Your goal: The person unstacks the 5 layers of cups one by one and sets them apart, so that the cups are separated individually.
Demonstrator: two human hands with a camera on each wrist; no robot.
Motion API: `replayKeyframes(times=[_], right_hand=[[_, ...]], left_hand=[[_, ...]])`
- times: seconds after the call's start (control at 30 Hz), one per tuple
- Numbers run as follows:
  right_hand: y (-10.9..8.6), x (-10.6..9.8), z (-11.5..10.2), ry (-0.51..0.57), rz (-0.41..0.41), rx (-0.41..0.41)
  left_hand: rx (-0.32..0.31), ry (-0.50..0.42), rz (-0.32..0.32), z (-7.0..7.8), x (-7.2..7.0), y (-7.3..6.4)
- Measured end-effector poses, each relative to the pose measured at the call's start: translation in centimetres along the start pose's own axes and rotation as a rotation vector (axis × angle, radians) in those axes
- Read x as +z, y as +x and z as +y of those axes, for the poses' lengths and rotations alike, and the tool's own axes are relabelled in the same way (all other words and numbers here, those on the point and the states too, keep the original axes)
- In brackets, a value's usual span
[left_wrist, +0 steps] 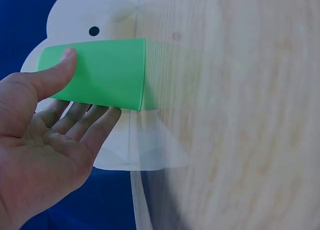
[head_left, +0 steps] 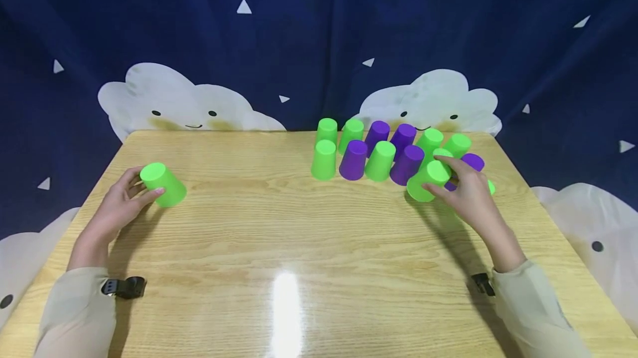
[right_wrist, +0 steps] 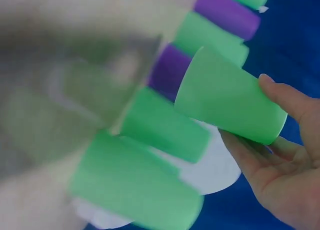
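On the left of the table my left hand point(head_left: 121, 203) grips an upside-down green cup point(head_left: 166, 187), thumb on the near side and fingers round the far side. The left wrist view shows the thumb laid along the cup's point(left_wrist: 105, 74) wall, with its open rim close to the tabletop. At the right, my right hand point(head_left: 466, 189) holds another upside-down green cup point(head_left: 426, 185) between thumb and fingers. In the right wrist view this cup point(right_wrist: 225, 97) stands out in front of the row, overlapping a purple cup point(right_wrist: 170, 72). My right hand partly hides several cups behind it.
Several green and purple cups stand upside down in two rows at the back right, among them a front green cup point(head_left: 324, 161) and a purple cup point(head_left: 354, 161). The wooden table point(head_left: 224, 269) reaches back to a dark blue curtain point(head_left: 299, 42) with white clouds.
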State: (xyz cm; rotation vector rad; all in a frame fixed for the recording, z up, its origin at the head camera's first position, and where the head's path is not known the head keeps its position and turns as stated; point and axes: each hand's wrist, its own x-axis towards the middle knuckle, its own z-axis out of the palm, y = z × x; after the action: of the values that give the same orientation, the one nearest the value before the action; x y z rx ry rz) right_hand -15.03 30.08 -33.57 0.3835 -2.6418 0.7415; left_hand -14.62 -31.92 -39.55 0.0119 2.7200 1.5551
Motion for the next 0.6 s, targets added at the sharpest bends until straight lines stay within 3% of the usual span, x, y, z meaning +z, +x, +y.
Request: replayKeyframes(times=[0.2, 0.47, 0.6], right_hand=[[-1.4, 0.6, 2.0, -0.04, -0.067, 0.054], [-1.5, 0.4, 2.3, -0.06, -0.083, 0.094], [-1.4, 0.6, 2.1, -0.055, -0.103, 0.103]], left_hand=[[-0.002, 0.002, -0.003, -0.1, 0.1, 0.1], [0.001, 0.005, 0.011, 0.0, 0.3, 0.2], [0.06, 0.012, 0.049, 1.0, 0.7, -0.2]])
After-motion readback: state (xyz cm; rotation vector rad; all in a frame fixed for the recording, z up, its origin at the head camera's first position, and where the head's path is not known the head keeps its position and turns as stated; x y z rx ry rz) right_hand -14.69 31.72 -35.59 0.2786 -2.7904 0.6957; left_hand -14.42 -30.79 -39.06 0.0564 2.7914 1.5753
